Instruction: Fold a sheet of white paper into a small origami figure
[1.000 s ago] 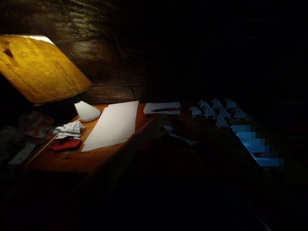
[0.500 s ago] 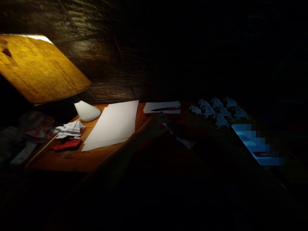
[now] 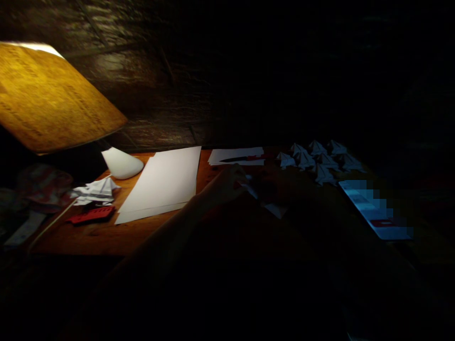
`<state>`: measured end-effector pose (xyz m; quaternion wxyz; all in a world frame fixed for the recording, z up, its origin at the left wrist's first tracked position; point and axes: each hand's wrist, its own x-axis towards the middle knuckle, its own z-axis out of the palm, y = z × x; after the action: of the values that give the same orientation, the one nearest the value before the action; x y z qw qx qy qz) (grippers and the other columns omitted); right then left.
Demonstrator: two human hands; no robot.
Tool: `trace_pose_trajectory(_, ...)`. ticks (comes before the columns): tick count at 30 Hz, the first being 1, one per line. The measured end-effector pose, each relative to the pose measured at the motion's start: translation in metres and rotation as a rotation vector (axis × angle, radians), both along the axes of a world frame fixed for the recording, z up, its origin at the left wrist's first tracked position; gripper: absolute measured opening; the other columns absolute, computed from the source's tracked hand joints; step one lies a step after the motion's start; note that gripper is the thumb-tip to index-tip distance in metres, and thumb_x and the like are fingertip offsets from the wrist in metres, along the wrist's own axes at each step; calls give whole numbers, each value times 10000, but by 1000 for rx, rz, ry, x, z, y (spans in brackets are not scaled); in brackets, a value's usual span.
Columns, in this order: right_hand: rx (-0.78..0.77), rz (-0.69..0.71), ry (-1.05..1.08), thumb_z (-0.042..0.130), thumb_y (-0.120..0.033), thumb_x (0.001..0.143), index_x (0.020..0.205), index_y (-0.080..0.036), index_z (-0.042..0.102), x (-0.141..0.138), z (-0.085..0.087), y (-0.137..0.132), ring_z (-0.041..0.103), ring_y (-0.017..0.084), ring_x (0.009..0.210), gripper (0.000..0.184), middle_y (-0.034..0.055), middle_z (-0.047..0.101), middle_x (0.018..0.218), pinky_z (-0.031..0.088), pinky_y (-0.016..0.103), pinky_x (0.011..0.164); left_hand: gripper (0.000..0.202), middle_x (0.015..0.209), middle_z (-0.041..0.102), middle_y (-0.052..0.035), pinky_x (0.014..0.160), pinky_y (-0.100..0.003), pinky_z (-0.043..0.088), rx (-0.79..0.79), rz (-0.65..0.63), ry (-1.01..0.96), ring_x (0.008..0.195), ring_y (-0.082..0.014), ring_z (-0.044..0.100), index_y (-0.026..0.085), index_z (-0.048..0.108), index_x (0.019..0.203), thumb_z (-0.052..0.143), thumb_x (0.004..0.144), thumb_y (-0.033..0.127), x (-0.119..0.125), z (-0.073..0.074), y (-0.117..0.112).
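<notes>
In deep shadow at the middle of the table, my left hand (image 3: 232,180) has its fingers bent and closed on the left end of a folded piece of white paper (image 3: 276,210). My right hand (image 3: 275,184) is a dark shape over the paper's middle; its fingers are lost in the dark. Just beyond my hands a knife (image 3: 241,158) with a red handle lies on a small stack of white paper (image 3: 216,155). Larger white sheets (image 3: 163,177) lie to the left of my left hand.
Several folded paper figures (image 3: 323,161) stand at the back right, near a glowing screen (image 3: 366,208). At left are a lamp with a yellow shade (image 3: 57,99) and white base (image 3: 121,163), a striped crumpled paper (image 3: 95,191) and a red object (image 3: 91,215). A wall rises behind.
The whole view has shifted slightly, so things sit a little further left. More of the paper shows between my hands, with a light bit at my left fingertips.
</notes>
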<state>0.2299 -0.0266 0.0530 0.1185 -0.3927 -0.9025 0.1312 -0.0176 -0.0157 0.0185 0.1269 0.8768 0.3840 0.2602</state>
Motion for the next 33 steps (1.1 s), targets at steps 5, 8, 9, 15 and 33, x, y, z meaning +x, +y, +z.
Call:
trace_pose_trajectory(5,-28,55,32,875,-405,693,1191,-313,745,0,0,1,624,335,1154,523,67,642,1350,534,460,925,105,1086,604,-62,910,-395,545,-7,0,4,998,-206,617,207,736,931,722,828,225,1,1,-2)
trace_pose_trajectory(8,-30,47,40,867,-385,708,1181,-311,749,1,-1,1,633,336,1136,493,70,636,1364,542,470,904,98,1080,602,-65,907,-395,541,-11,-3,-5,997,-206,616,211,747,917,734,821,227,1,1,-2)
trace_pose_trajectory(9,-35,48,38,866,-371,710,1176,-305,751,1,-1,1,635,334,1131,484,73,632,1372,543,475,903,95,1080,603,-65,904,-393,540,-13,1,-10,996,-206,616,211,749,913,737,820,227,1,0,-1)
trace_pose_trajectory(15,-77,42,87,883,-329,696,1140,-299,752,0,-2,0,642,346,1127,463,80,672,1312,557,504,885,79,1066,609,-64,868,-366,539,-17,6,-16,978,-197,618,203,751,883,745,805,211,1,-1,-1)
trace_pose_trajectory(33,-60,-5,70,884,-390,685,1240,-307,696,1,2,-2,707,328,995,591,53,765,1127,591,472,818,86,1045,603,-47,866,-352,543,-34,-3,-37,964,-184,611,200,740,880,752,795,200,0,-1,1)
